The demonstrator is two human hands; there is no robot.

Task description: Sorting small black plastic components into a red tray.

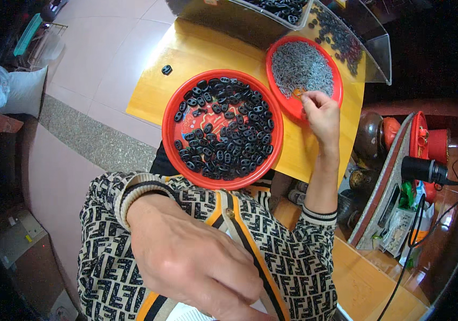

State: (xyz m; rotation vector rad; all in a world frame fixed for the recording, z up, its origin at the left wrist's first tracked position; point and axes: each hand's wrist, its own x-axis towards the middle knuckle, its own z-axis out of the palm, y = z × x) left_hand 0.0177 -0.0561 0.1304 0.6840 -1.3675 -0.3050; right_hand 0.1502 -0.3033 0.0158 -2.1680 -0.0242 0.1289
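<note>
My right hand (321,115) is over the near edge of a red plate (338,85) heaped with small grey metal springs (301,67). Its thumb and forefinger are pinched together; whatever lies between them is too small to make out. Close to the camera, in front of my patterned cardigan, my left hand (191,257) is raised with its fingers curled. The fingertips run toward the lower edge, and anything they hold is hidden. Between my body and the springs sits a larger red plate (168,131) with many black two-hole cord locks (229,150) spread in it.
One loose cord lock (167,69) lies on the yellow wooden table (151,88). At the back stands a clear plastic bin (229,24) holding more black parts. To the right are a cluttered shelf (365,224), a black cylinder (421,170) with a cable, and jars (369,131).
</note>
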